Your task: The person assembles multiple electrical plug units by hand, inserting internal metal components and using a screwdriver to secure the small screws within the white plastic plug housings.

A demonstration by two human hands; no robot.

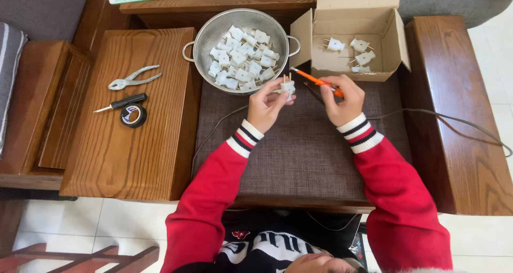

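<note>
**Holding a white plug and an orange screwdriver**

Looking down from the head camera, the left hand pinches a small white plug between thumb and fingertips, just above the centre of the frame. The plug is blocky, with two thin metal prongs pointing up toward the metal colander full of similar plugs. The right hand is closed around an orange screwdriver. Its long axis runs diagonally, and the tip points up-left, near the plug. An open cardboard box stands upper right.
</note>
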